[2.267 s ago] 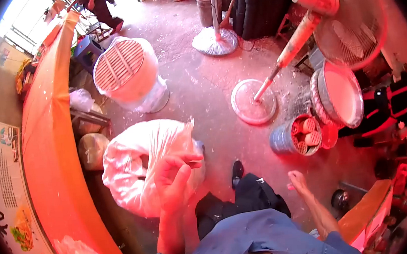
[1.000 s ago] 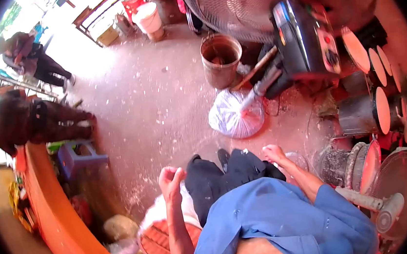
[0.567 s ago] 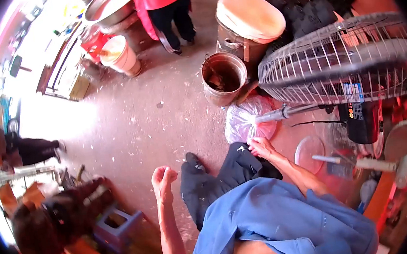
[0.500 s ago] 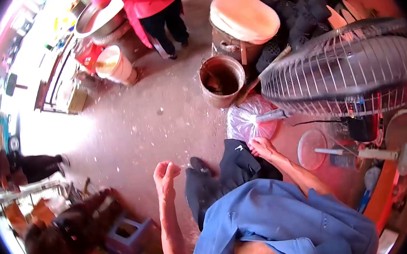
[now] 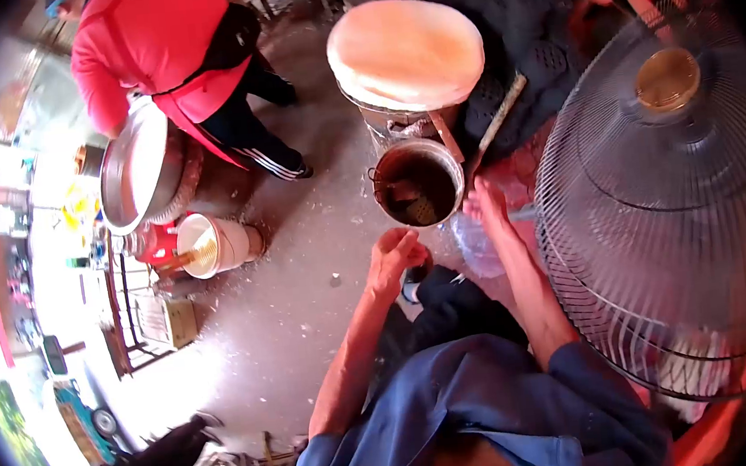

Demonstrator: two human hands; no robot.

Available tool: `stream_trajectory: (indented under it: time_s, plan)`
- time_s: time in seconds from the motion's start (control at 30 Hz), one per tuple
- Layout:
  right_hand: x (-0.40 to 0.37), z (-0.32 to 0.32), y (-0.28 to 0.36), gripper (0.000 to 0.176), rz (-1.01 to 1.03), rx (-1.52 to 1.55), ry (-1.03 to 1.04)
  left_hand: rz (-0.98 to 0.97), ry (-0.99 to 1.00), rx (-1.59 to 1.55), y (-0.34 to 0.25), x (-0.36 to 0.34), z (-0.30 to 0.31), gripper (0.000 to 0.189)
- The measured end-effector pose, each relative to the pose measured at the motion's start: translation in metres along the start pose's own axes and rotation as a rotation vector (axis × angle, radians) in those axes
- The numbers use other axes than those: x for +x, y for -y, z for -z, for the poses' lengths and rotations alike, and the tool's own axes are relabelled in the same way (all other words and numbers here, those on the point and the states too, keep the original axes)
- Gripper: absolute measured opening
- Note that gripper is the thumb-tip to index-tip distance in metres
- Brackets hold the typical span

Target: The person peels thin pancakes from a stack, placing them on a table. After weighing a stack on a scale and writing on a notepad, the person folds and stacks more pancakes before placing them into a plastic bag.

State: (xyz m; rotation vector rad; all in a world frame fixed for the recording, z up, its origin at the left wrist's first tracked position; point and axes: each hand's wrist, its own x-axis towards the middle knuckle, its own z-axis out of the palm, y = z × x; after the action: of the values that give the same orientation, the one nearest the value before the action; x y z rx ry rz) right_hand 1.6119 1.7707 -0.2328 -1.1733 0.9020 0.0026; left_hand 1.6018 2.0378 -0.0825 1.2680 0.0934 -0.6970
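My left hand (image 5: 392,263) is held out in front of my body with its fingers curled in, and nothing shows in it. Just beyond it stands a metal bucket (image 5: 421,167), dark inside, with a piece full of holes near its bottom. To the right of the bucket my right hand (image 5: 489,206) is raised with its fingers stretched out, holding nothing. Under and beside that hand a clear plastic bag (image 5: 477,248) rests on the floor. Both hands look apart from the bucket, though my left fingertips come near its front rim.
A large caged fan (image 5: 657,197) stands close on my right. Behind the bucket, a thick pale round cover (image 5: 405,55) tops a drum; a wooden stick (image 5: 500,120) leans nearby. At left, a person in red (image 5: 166,46) bends over a metal basin (image 5: 121,181), near a white bucket (image 5: 213,248).
The view has turned and come closer to the metal bucket. Both hands have moved forward towards it; my right hand, earlier closed beside the plastic bag, has spread its fingers.
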Motion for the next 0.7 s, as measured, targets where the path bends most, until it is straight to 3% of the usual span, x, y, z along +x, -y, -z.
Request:
stream_trajectory:
  time_s: [0.03,0.1,0.27,0.37,0.4,0.5,0.7]
  plan:
    - [0.011,-0.008,0.0,0.051,-0.019,0.043,-0.009,-0.071,0.088,0.007,-0.003,0.011,0.006,0.04]
    - [0.021,-0.031,0.008,0.049,-0.019,0.165,-0.121,0.234,-0.004,-0.053,-0.015,0.047,0.011,0.037]
    - [0.041,-0.068,0.033,0.037,-0.104,0.363,-0.259,0.17,0.272,-0.235,-0.009,0.145,0.052,0.042]
    - [0.052,-0.073,0.038,0.03,-0.114,0.318,-0.155,0.393,0.058,-0.297,-0.047,0.184,0.049,0.049]
    - [0.046,-0.081,0.05,0.022,-0.112,0.272,-0.25,0.395,0.076,-0.327,-0.048,0.2,0.058,0.052]
    - [0.029,-0.082,0.087,0.021,-0.023,0.038,-0.273,0.438,0.082,-0.576,-0.054,0.245,0.073,0.062]
    - [-0.024,-0.112,0.186,0.02,0.077,-0.007,-0.302,0.353,0.205,-1.05,-0.089,0.306,0.061,0.078]
